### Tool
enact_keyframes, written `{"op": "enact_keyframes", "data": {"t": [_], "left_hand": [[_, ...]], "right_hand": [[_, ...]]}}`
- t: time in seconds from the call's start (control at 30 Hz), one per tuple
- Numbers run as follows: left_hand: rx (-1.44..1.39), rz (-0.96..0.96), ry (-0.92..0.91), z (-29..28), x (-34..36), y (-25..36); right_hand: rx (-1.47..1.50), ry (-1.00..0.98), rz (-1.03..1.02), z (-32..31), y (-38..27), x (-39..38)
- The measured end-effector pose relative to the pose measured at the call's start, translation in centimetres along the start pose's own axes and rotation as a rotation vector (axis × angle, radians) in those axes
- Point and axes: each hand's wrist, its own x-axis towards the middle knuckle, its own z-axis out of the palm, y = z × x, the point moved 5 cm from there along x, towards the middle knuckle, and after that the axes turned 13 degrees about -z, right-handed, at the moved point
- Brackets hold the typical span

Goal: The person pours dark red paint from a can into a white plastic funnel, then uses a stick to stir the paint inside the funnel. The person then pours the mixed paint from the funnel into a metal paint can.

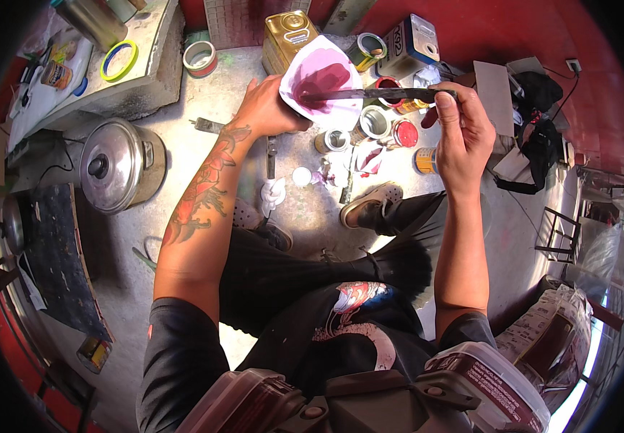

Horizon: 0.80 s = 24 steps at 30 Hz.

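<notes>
My left hand [274, 107] holds a white cone-shaped container [348, 65], its inside coated with dark maroon paint. Most of those fingers are hidden behind the container. In my right hand [465, 137] is a long, dark, paint-crusted flat stick [398, 94], gripped at its end between thumb and fingers. The stick points left across the container's rim, and its far tip rests in the paint. Below the container, open paint cans [375, 123] and a red-topped can [404, 133] stand on the floor.
A gold metal can [283, 47] and a white-blue one [409, 47] stand at the back. To the left are a lidded metal pot [121, 166] and a concrete ledge [157, 58] with a yellow ring of tape [133, 59]. Cardboard [494, 94] and black bags sit right.
</notes>
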Motion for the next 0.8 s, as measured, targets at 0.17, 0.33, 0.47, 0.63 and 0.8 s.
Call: {"op": "enact_keyframes", "data": {"t": [0.17,0.33,0.47,0.63,0.8], "left_hand": [[-0.039,0.033,0.046,0.27,0.04,-0.62],[-0.005,-0.032,-0.028,0.06,-0.08,-0.05],[-0.050,0.034,0.035,0.14,-0.06,-0.45],[-0.045,0.061,0.047,0.14,-0.05,-0.49],[-0.045,0.025,0.022,0.48,0.14,-0.77]], "right_hand": [[-0.015,-0.037,-0.019,0.02,-0.55,0.08],[0.011,0.019,-0.048,0.03,-0.29,0.30],[0.029,-0.030,-0.003,0.30,-0.22,0.34],[0.048,0.000,-0.023,0.36,-0.23,0.42],[0.032,-0.002,-0.024,0.29,-0.27,0.54]]}}
